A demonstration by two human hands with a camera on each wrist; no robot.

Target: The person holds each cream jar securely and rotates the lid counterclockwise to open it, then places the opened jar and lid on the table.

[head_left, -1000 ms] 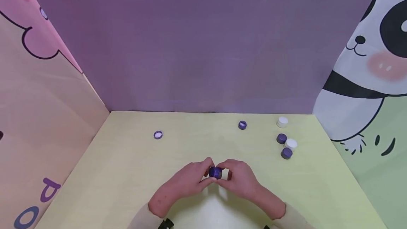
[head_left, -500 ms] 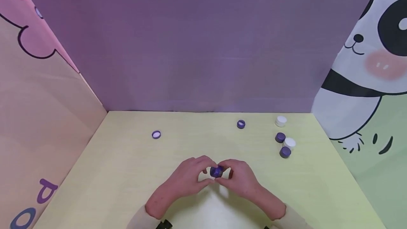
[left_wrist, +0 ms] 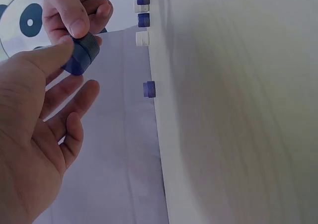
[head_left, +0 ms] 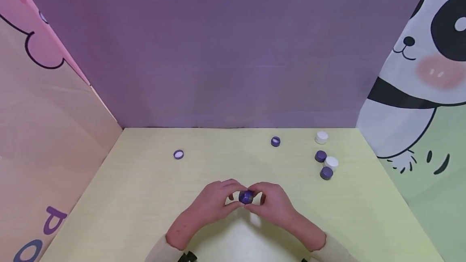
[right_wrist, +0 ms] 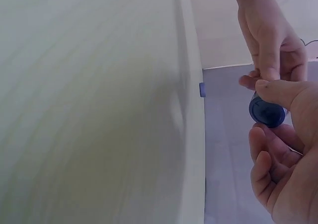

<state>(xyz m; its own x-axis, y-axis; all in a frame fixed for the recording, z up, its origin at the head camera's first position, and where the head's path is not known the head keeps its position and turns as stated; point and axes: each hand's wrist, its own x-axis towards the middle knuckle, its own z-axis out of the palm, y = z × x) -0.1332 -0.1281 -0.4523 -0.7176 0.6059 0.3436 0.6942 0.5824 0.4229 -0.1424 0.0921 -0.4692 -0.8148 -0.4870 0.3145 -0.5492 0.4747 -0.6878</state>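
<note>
A small dark blue-purple round jar [head_left: 246, 197] is held above the table between both hands. My left hand [head_left: 214, 202] pinches its left side with thumb and forefinger, the other fingers spread loosely. From the right, my right hand [head_left: 272, 200] grips it with thumb and fingertips. In the left wrist view the jar [left_wrist: 78, 61] tilts and shows a glossy blue part and a darker band, the left thumb across its edge. A flat round dark end of the jar [right_wrist: 267, 113] faces the right wrist view.
Toward the back right stand white jars [head_left: 322, 137] and purple jars [head_left: 326, 173], several close together. A purple ring-shaped cap [head_left: 275, 141] lies near the back edge, and another with a white inside [head_left: 178, 154] farther left. A purple backdrop [head_left: 233, 51] rises behind the table.
Half a second ago my left fingers were spread a little off the jar; now they are back on it. The jar has turned slightly between the hands. My right hand keeps its grip.
</note>
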